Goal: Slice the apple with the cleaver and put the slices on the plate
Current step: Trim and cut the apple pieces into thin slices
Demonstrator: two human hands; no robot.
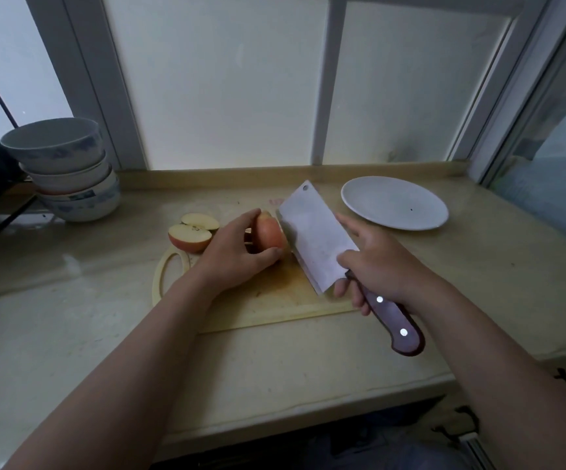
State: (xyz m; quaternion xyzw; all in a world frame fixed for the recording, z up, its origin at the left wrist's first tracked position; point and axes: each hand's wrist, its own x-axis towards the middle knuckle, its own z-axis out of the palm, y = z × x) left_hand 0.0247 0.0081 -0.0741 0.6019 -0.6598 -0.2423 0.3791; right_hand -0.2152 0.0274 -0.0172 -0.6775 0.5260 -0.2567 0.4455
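1. Head view: a cutting board [268, 300] lies on a pale counter [71, 334] below a frosted window [220, 79].
2. The left hand [237, 252] grips an apple piece [268, 232], thumb on the near side and fingers over the far side, holding it on the board with the red skin facing the camera.
3. The right hand [380, 266] is closed round the wooden handle of the cleaver [315, 239], the index finger stretched along the blade.
4. The blade slopes, its edge turned down and meeting the right side of the held apple piece.
5. Two more cut apple pieces [190, 237] sit cut face up at the board's far left corner, touching each other.
6. A white plate [393, 203] stands on the counter beyond the right hand, well apart from the apple, with no slices on it.
7. Stacked bowls [67, 171] stand at far left.
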